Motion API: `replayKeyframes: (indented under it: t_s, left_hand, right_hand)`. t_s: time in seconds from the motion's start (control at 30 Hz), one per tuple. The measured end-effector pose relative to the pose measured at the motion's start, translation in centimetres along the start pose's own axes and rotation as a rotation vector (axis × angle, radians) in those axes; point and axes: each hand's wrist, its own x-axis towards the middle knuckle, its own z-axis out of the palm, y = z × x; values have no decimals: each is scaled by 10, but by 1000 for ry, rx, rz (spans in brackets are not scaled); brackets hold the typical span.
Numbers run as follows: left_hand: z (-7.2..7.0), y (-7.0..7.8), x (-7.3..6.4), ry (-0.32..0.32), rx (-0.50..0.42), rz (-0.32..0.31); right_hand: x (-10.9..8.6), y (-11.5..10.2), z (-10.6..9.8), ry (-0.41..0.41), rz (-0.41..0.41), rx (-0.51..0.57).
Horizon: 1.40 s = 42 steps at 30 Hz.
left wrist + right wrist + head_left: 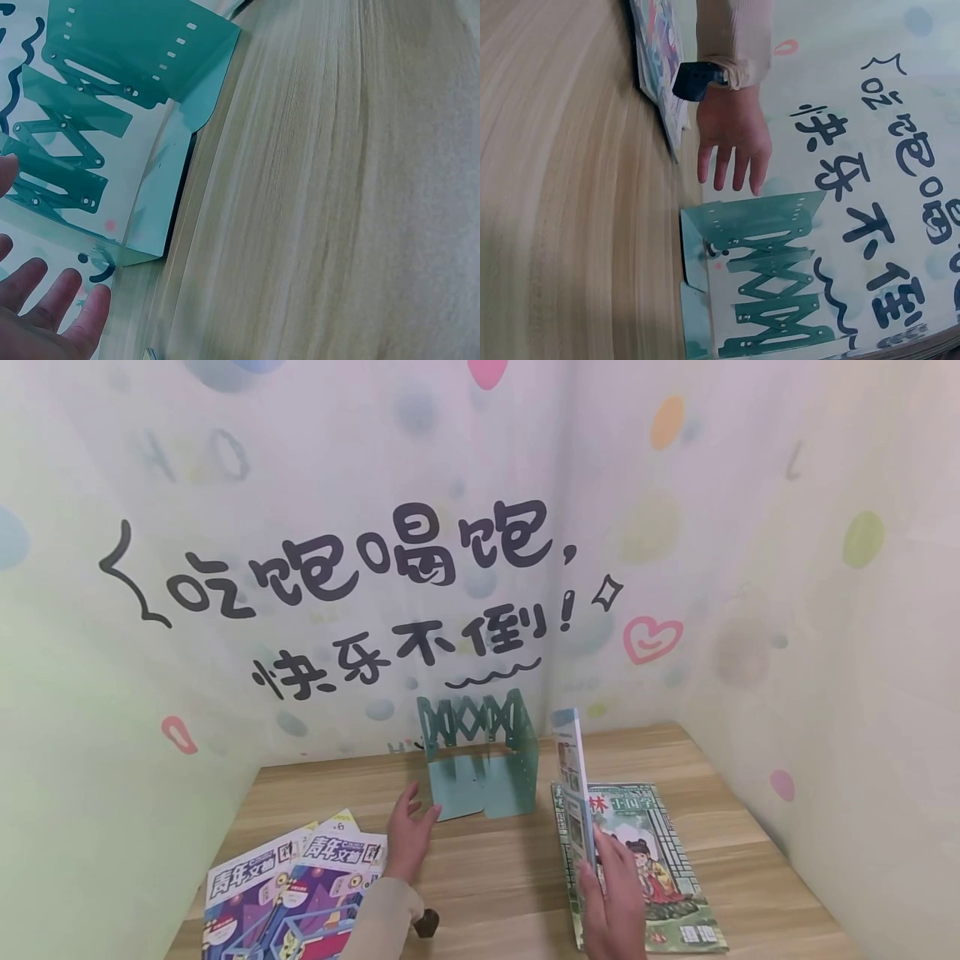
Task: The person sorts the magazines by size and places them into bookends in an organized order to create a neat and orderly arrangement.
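Observation:
A green expandable metal bookend (480,777) with a folding lattice back stands on the table by the wall. My left hand (410,839) is beside its left panel, fingers spread and nothing in them. In the left wrist view the fingers of the left hand (49,311) reach toward the bookend (112,127). On the right, my right hand (617,893) grips a magazine (573,777) by its lower part, held upright and seen nearly edge-on. Behind it lies a green-covered magazine (667,868) with a cartoon figure. The right wrist view does not show the right hand.
Two purple-covered magazines (247,893) lie overlapping on the left, partly behind the left forearm, with a yellow-cornered one (341,820) under them. The wooden table (495,877) meets printed fabric walls (480,468) at the back and sides. A dark wrist device (426,923) sits on the left wrist.

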Motion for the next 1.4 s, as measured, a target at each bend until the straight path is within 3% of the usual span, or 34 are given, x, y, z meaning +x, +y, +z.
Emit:
replayKeyframes:
  t_s: [0.4, 0.63, 0.87, 1.23, 1.4]
  left_hand:
    - [1, -2, 1, 2, 15, 1]
    - [2, -1, 1, -6, 5, -5]
    - [4, 5, 2, -5, -12, 12]
    - [8, 14, 10, 3, 20, 39]
    - [8, 16, 12, 14, 30, 1]
  right_hand:
    - [0, -19, -1, 40, 21, 67]
    - [10, -38, -3, 103, -71, 85]
    - [22, -66, -11, 124, -105, 102]
    - [8, -34, 3, 99, -132, 133]
    - [7, -20, 9, 88, -184, 124]
